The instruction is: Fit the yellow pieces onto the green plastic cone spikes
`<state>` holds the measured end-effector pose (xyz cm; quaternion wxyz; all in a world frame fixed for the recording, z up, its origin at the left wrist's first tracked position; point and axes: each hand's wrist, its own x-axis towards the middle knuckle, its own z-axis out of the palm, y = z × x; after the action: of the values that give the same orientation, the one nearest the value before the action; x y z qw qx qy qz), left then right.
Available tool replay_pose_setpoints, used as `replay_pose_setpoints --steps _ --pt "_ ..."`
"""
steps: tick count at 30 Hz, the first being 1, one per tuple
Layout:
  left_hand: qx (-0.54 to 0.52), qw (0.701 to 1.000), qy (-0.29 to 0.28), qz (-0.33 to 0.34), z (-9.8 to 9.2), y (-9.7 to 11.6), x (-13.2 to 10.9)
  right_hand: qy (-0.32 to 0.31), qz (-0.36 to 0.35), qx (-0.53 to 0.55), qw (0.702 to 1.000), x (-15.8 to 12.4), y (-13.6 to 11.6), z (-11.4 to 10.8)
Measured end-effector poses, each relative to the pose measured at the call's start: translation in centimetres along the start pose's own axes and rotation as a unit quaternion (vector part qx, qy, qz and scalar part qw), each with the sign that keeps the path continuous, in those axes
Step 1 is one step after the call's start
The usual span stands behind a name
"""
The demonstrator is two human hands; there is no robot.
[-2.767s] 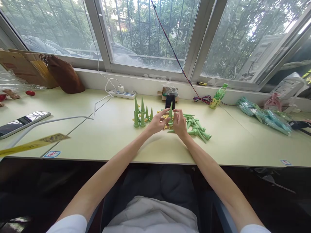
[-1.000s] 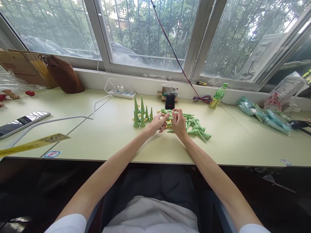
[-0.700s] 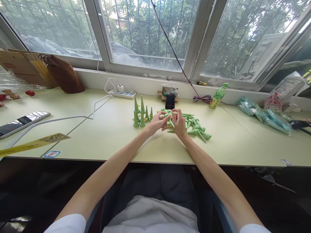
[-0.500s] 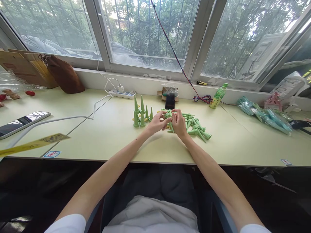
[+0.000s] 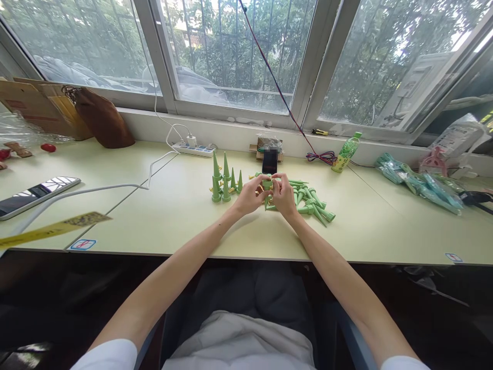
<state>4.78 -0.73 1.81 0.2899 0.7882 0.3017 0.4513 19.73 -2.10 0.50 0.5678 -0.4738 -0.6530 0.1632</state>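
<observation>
Between my hands, a green plastic watering spike (image 5: 266, 183) stands roughly upright with its wide cap end on top. My left hand (image 5: 248, 196) is closed around its left side, thumb and fingers pinching near the cap. From the right, the fingertips of my right hand (image 5: 284, 197) press against the same spike; something small and yellowish shows close to them, too small to make out. Left of my hands, several watering spikes (image 5: 226, 185) stand point up in a group, small yellow parts on their sides. A loose pile of similar spikes (image 5: 316, 206) lies just right of my right hand.
A propped phone (image 5: 269, 161) stands behind my hands. Along the back are a power strip (image 5: 194, 149), a bundled cable (image 5: 321, 157) and a green drink bottle (image 5: 346, 152). Plastic bags (image 5: 419, 182) lie at right; another phone (image 5: 34, 196) and a white cable (image 5: 115, 188) at left.
The watering spike in my hands has turned from tilted to nearly upright, its cap end now level on top. My fingers have shifted slightly around it; the standing group and pile look the same.
</observation>
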Motion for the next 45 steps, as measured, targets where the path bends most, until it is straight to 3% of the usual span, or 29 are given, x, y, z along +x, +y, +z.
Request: replay_pose_setpoints --steps 8,18,25,31,36,41,45 --pt "0.054 0.997 0.022 0.057 0.1 -0.1 -0.2 -0.003 0.003 0.016 1.000 0.0 0.0 0.1" --pt "0.004 0.998 0.059 -0.021 0.2 0.4 0.2 0.029 0.002 -0.006 1.000 0.1 0.0 0.6" --pt "-0.008 0.995 0.091 -0.027 -0.1 0.4 0.2 0.007 0.004 0.006 1.000 0.1 -0.5 0.4" --pt "-0.023 0.996 0.085 -0.026 -0.1 0.1 0.3 -0.008 -0.007 0.008 1.000 0.1 -0.4 0.4" --pt "-0.096 0.989 0.087 -0.078 -0.1 -0.1 0.6 0.030 -0.016 0.004 0.999 0.2 -0.2 0.3" --pt "-0.205 0.960 0.093 -0.166 -0.3 0.3 0.9 0.040 -0.014 0.005 0.999 0.2 -0.1 0.2" --pt "-0.271 0.933 0.040 -0.236 -0.5 0.8 0.9 0.035 -0.025 -0.011 0.999 0.2 -0.2 0.2"
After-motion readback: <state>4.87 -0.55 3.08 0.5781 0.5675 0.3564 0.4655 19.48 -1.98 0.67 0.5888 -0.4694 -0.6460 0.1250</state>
